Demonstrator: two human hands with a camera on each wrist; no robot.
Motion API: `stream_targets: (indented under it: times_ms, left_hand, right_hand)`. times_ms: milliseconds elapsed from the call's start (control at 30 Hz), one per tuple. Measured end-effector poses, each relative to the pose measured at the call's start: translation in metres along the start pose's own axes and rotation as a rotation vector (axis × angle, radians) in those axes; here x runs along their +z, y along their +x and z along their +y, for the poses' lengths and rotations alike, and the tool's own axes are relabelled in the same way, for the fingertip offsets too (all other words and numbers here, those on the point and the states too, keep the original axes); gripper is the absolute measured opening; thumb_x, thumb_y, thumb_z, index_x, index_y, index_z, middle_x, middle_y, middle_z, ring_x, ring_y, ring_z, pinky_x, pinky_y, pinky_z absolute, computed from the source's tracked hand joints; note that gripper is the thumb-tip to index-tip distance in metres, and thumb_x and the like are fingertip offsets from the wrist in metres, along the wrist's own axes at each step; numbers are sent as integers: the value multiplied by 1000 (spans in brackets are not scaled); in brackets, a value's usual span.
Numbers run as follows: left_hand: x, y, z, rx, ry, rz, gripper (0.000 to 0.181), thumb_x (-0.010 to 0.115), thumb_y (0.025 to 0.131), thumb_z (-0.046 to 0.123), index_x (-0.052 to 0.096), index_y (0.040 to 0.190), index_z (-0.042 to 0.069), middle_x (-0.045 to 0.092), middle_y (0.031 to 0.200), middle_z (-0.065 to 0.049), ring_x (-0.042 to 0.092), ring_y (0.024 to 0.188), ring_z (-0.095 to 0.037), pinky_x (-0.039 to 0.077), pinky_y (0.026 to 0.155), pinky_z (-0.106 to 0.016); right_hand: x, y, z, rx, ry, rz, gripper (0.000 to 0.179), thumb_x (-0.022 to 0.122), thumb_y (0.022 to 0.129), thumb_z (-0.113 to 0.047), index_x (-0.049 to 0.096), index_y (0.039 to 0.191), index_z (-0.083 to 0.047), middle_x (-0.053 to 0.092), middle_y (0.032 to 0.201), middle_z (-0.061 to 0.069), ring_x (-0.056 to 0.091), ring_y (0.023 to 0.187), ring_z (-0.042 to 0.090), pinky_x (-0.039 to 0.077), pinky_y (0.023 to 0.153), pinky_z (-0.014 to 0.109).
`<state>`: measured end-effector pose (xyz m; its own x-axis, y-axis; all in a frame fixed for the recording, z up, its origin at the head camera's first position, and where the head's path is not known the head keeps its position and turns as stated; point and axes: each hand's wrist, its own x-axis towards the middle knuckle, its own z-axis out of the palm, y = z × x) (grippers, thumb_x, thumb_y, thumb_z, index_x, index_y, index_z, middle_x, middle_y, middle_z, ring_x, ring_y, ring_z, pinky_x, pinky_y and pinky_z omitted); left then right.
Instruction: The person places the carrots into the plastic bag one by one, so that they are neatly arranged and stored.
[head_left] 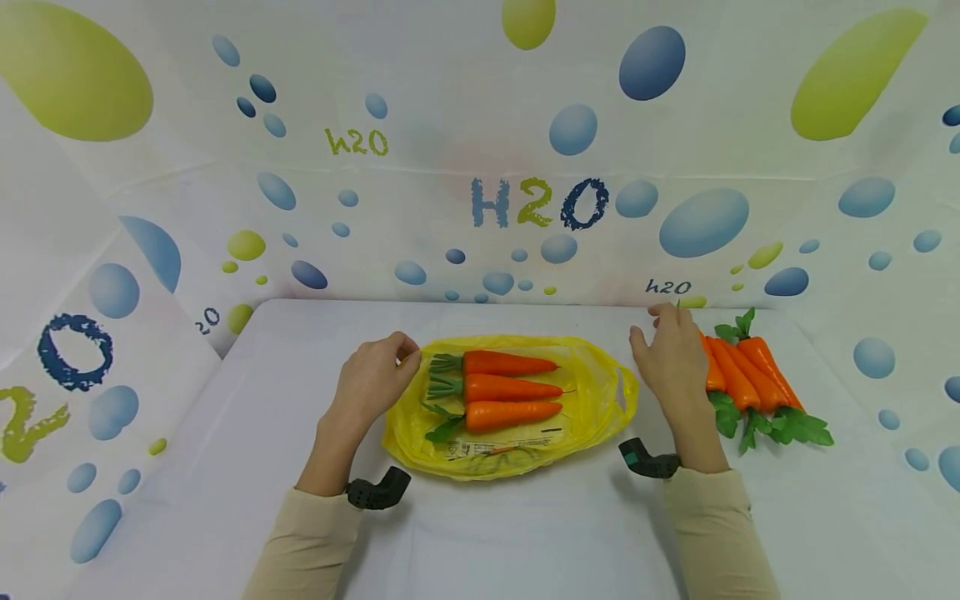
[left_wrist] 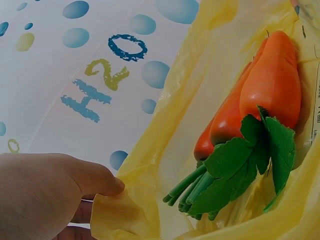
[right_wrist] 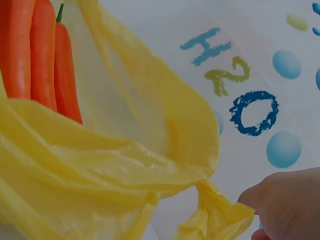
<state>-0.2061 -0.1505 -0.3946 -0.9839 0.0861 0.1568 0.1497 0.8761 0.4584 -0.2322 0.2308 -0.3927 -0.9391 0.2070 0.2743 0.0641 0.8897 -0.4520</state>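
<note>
A yellow plastic bag (head_left: 592,417) lies spread open on the table, its mouth facing up. Three orange carrots (head_left: 506,387) with green tops rest in it side by side, tops to the left. At the bag's left end my left hand (head_left: 378,371) pinches the rim between thumb and fingers; the left wrist view shows the yellow film (left_wrist: 125,210) gripped there. My right hand (head_left: 671,354) is raised beyond the bag's right end, thumb and fingers spread apart with nothing between them. The bag's right handle (right_wrist: 217,215) overlaps the right thumb's edge in the right wrist view.
Several more carrots (head_left: 750,375) with green leaves lie at the right, partly hidden behind my right hand. White cloth covers the table (head_left: 510,542). Behind it rises a backdrop (head_left: 435,225) printed with blue and green dots and H2O lettering.
</note>
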Motion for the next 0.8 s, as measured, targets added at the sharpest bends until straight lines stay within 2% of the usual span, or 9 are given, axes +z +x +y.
stream_targets:
  times_ms: [600,800]
  left_hand:
    - [0,0,1,-3,0,1,27,56,100,28,67,111,6,75,106,-12,67,85,-26,59,76,-40]
    - [0,0,1,-4,-2,-2,27,56,100,27,67,111,6,75,106,-12,67,85,-26,59,76,-40]
  right_hand:
    - [5,3,12,60,-14,-10,47,53,98,-26,49,135,1,49,128,28,49,106,42,53,87,58]
    - [6,4,15,90,-32,-37,48,54,97,-26,48,136,2,45,133,31,47,110,46,52,91,61]
